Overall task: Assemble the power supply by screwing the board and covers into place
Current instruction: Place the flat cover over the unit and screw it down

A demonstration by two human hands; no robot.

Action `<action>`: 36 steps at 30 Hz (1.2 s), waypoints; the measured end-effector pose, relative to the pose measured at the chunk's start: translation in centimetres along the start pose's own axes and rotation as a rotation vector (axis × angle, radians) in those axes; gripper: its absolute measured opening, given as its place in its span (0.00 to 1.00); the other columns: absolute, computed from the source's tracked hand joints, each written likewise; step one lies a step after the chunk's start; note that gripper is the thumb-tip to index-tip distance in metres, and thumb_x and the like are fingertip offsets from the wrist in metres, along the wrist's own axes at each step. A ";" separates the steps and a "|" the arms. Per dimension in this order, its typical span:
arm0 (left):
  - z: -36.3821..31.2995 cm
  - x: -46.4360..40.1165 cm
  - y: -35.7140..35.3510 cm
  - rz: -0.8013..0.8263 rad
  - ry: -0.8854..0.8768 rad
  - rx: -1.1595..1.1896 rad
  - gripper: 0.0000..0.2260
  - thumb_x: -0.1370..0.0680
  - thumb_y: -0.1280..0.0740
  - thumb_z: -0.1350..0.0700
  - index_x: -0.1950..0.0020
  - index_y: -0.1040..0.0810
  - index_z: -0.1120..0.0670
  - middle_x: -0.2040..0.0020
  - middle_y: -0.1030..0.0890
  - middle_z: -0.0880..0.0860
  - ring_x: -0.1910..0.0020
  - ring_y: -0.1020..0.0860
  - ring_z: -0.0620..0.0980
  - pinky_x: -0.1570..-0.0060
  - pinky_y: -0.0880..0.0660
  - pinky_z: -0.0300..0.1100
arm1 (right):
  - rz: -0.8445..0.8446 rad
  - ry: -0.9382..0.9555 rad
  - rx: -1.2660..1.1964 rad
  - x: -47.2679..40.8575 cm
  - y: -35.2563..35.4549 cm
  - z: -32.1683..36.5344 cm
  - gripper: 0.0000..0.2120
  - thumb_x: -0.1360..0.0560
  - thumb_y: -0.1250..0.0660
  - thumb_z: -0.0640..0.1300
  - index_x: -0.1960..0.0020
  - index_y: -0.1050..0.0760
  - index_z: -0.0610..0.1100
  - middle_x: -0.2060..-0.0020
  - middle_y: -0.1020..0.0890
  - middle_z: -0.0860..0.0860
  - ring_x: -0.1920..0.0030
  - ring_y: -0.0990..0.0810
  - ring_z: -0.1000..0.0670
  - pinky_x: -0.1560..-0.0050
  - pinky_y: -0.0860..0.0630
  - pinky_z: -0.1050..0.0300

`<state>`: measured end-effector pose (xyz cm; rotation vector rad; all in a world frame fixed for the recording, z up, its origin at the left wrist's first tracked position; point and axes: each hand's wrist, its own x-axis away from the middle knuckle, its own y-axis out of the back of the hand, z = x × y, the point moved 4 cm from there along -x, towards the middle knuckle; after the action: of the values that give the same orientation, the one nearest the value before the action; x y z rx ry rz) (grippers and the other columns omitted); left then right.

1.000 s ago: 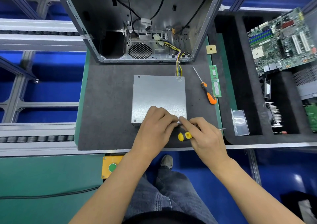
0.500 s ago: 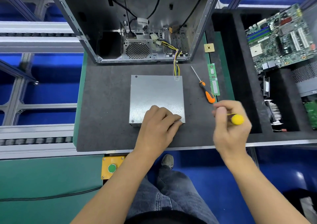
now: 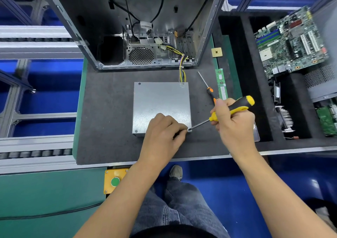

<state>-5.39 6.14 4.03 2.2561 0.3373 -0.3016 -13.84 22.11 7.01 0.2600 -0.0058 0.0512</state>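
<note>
The power supply is a closed grey metal box lying on the dark mat, its coloured cable bundle running up into the open computer case. My left hand rests on the box's near right corner, fingers curled there as if pinching something too small to make out. My right hand grips a yellow and black screwdriver. Its shaft slants down to the left, and the tip sits at that same corner beside my left fingertips.
A second, orange-handled screwdriver lies right of the box, next to a green memory stick. The open case stands behind. Black foam trays on the right hold a motherboard, a heatsink and other parts.
My right hand picked the yellow screwdriver up from the mat's front edge, lifted it to the right, then brought its tip down to the box's near right corner. My left hand stayed put.
</note>
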 end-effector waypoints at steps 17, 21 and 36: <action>-0.1 -0.1 0.1 0.020 -0.036 -0.027 0.03 0.28 0.23 0.63 0.56 0.14 0.58 0.64 0.21 0.55 0.63 0.25 0.59 0.64 0.26 0.55 | 0.215 0.317 0.328 0.9 -1.7 3.7 0.16 0.28 0.32 0.55 0.65 0.21 0.44 0.69 0.21 0.53 0.68 0.24 0.52 0.64 0.32 0.69; -0.1 -0.2 0.1 0.027 -0.048 -0.028 0.03 0.28 0.23 0.63 0.56 0.14 0.59 0.64 0.21 0.55 0.64 0.25 0.59 0.65 0.26 0.54 | 0.230 0.349 0.420 1.0 -2.0 4.5 0.11 0.27 0.27 0.49 0.64 0.22 0.44 0.74 0.26 0.60 0.71 0.26 0.56 0.66 0.35 0.72; -0.2 -0.7 0.3 0.028 -0.071 -0.035 0.04 0.31 0.22 0.63 0.60 0.15 0.58 0.65 0.20 0.54 0.65 0.25 0.58 0.69 0.26 0.52 | 0.339 0.133 0.434 1.0 -1.1 6.5 0.25 0.35 0.20 0.44 0.55 0.36 0.54 0.63 0.19 0.54 0.68 0.21 0.55 0.66 0.27 0.67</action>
<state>-5.96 5.99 4.62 2.2083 0.2713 -0.3581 -12.81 19.40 13.05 0.6879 0.0948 0.4098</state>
